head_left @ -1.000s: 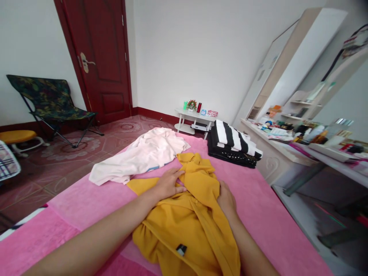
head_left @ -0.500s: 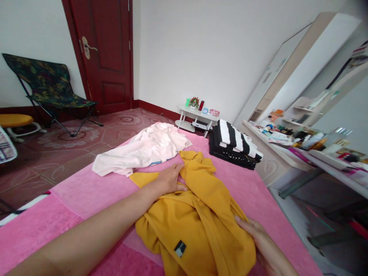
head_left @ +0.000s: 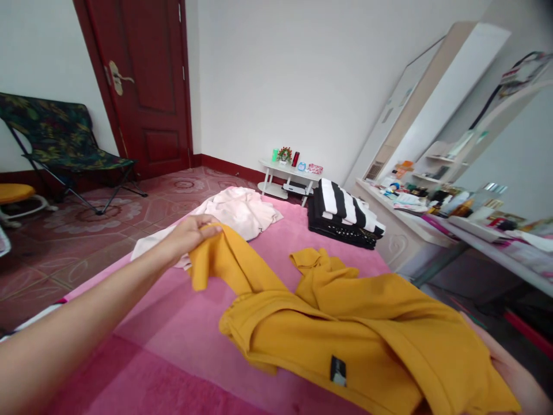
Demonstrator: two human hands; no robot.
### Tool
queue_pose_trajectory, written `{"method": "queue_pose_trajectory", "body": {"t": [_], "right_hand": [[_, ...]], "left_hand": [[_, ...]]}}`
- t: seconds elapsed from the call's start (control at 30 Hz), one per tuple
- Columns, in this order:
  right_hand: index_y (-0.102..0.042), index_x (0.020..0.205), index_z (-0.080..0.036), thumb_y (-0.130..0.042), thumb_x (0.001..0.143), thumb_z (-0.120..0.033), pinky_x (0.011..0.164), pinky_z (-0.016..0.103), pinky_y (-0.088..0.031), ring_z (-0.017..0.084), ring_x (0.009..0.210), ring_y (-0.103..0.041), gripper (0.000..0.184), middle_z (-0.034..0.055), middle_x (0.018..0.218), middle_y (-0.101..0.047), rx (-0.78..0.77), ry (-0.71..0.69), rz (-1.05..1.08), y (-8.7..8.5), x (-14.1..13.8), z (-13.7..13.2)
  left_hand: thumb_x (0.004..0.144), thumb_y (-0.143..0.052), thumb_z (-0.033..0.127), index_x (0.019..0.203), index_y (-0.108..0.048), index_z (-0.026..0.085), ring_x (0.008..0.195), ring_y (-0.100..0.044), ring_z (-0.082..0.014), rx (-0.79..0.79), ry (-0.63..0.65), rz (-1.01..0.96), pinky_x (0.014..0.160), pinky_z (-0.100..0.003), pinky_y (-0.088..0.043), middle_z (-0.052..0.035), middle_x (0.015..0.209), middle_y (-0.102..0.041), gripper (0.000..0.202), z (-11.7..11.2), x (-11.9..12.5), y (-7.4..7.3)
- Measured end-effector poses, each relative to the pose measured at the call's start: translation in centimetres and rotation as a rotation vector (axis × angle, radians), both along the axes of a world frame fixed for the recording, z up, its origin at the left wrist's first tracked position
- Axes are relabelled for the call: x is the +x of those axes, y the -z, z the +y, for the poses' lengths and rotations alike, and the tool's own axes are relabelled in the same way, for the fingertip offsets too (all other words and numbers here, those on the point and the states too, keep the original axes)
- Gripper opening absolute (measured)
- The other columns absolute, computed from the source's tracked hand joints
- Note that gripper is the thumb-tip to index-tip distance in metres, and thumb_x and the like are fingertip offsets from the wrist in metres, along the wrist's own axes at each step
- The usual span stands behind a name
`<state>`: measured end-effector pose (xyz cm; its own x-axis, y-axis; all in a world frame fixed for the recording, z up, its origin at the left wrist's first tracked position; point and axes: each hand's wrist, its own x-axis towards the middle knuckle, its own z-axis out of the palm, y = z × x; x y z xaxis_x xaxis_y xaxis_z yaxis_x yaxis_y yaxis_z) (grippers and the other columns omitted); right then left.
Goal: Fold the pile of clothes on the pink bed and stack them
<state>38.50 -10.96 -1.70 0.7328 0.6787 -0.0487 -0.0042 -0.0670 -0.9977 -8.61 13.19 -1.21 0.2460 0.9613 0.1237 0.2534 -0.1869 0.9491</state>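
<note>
The pink bed [head_left: 173, 328] spreads before you, the yellow top [head_left: 302, 337] across its near right part. Farther back lie a pale pink garment [head_left: 242, 210] and, to its right, a folded pile [head_left: 345, 213]. Your left hand [head_left: 192, 233] pinches a raised sleeve [head_left: 235, 253] between its fingers. Cloth hides your right hand's [head_left: 512, 363] fingers, so their grip cannot be told. A small black label [head_left: 338, 370] shows on the top.

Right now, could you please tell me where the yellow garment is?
In the head view, the yellow garment spans the lower centre and right, over the pink cover, between the left hand and right hand.
</note>
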Motion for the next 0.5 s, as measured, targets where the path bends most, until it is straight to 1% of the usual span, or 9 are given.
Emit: {"method": "queue_pose_trajectory", "body": {"t": [0.07, 0.13, 0.2, 0.27, 0.3, 0.33, 0.37, 0.43, 0.5], "right_hand": [[-0.069, 0.082, -0.028, -0.055, 0.073, -0.052, 0.076, 0.051, -0.056, 0.035, 0.107, -0.061, 0.029, 0.0157, 0.105, -0.069, -0.049, 0.033, 0.105, 0.6, 0.7, 0.7], [-0.065, 0.080, -0.025, -0.057, 0.070, -0.047, 0.079, 0.050, -0.055, 0.035, 0.113, -0.057, 0.026, 0.0166, 0.111, -0.066, -0.022, 0.062, 0.138, 1.5, 0.8, 1.9], [-0.062, 0.086, -0.023, -0.059, 0.066, -0.041, 0.082, 0.050, -0.054, 0.035, 0.113, -0.057, 0.028, 0.0164, 0.114, -0.064, 0.029, 0.015, 0.149, 2.5, 0.5, 3.3], [-0.059, 0.097, -0.022, -0.063, 0.061, -0.036, 0.085, 0.049, -0.053, 0.034, 0.112, -0.057, 0.038, 0.0143, 0.120, -0.062, 0.068, -0.036, 0.171, 3.8, 0.1, 4.1], [-0.058, 0.103, -0.023, -0.065, 0.060, -0.034, 0.086, 0.048, -0.052, 0.033, 0.113, -0.057, 0.045, 0.0130, 0.124, -0.060, 0.082, -0.050, 0.155, 4.4, 0.1, 4.2], [-0.056, 0.108, -0.024, -0.067, 0.058, -0.031, 0.088, 0.046, -0.052, 0.032, 0.115, -0.056, 0.051, 0.0119, 0.127, -0.058, 0.090, -0.056, 0.110, 5.1, 0.1, 4.1], [-0.055, 0.111, -0.024, -0.068, 0.056, -0.028, 0.090, 0.045, -0.050, 0.031, 0.117, -0.054, 0.057, 0.0110, 0.129, -0.056, 0.088, -0.059, 0.036, 5.9, 0.3, 3.7], [-0.054, 0.116, -0.024, -0.066, 0.056, -0.024, 0.095, 0.044, -0.047, 0.030, 0.121, -0.051, 0.062, 0.0098, 0.131, -0.055, 0.040, -0.116, -0.174, 7.3, 0.7, 2.7], [-0.052, 0.121, -0.022, -0.064, 0.058, -0.024, 0.099, 0.044, -0.043, 0.030, 0.123, -0.049, 0.064, 0.0104, 0.131, -0.054, -0.042, -0.232, -0.385, 8.6, 1.2, 1.6]], "left_hand": [[0.071, -0.059, 0.043, 0.088, -0.059, 0.017, 0.053, -0.053, -0.0129, 0.023, -0.247, -0.113, 0.049, -0.022, -0.042, 0.0003, 0.067, -0.060, 0.032, 1.8, -1.5, -0.4], [0.076, -0.050, 0.041, 0.097, -0.058, 0.015, 0.058, -0.056, -0.0152, 0.083, -0.441, -0.085, 0.053, -0.026, -0.046, -0.0026, 0.074, -0.061, 0.034, 3.6, -2.4, -0.1], [0.076, -0.049, 0.035, 0.104, -0.056, 0.014, 0.077, -0.060, -0.0208, 0.138, -0.551, 0.017, 0.067, -0.033, -0.050, -0.0069, 0.088, -0.062, 0.036, 4.9, -2.4, 0.7], [0.070, -0.055, 0.028, 0.114, -0.054, 0.015, 0.105, -0.055, -0.0280, 0.277, -0.546, 0.191, 0.089, -0.041, -0.046, -0.0112, 0.112, -0.059, 0.046, 4.9, -1.6, 1.7], [0.068, -0.058, 0.024, 0.120, -0.052, 0.016, 0.117, -0.047, -0.0301, 0.377, -0.484, 0.300, 0.098, -0.044, -0.039, -0.0119, 0.124, -0.053, 0.053, 4.3, -0.9, 2.1], [0.066, -0.059, 0.021, 0.125, -0.049, 0.018, 0.126, -0.038, -0.0309, 0.486, -0.382, 0.429, 0.105, -0.046, -0.032, -0.0113, 0.134, -0.046, 0.060, 3.3, -0.2, 2.6], [0.066, -0.060, 0.019, 0.128, -0.048, 0.021, 0.132, -0.031, -0.0311, 0.585, -0.239, 0.560, 0.109, -0.047, -0.026, -0.0099, 0.141, -0.040, 0.063, 2.0, 0.7, 2.9], [0.068, -0.059, 0.015, 0.128, -0.051, 0.026, 0.139, -0.019, -0.0308, 0.686, 0.130, 0.743, 0.112, -0.048, -0.019, -0.0045, 0.149, -0.030, 0.062, -1.1, 2.4, 3.2], [0.068, -0.059, 0.012, 0.130, -0.050, 0.032, 0.142, -0.010, -0.0304, 0.666, 0.491, 0.813, 0.114, -0.049, -0.015, 0.0020, 0.154, -0.021, 0.066, -4.2, 3.7, 3.2]]}}
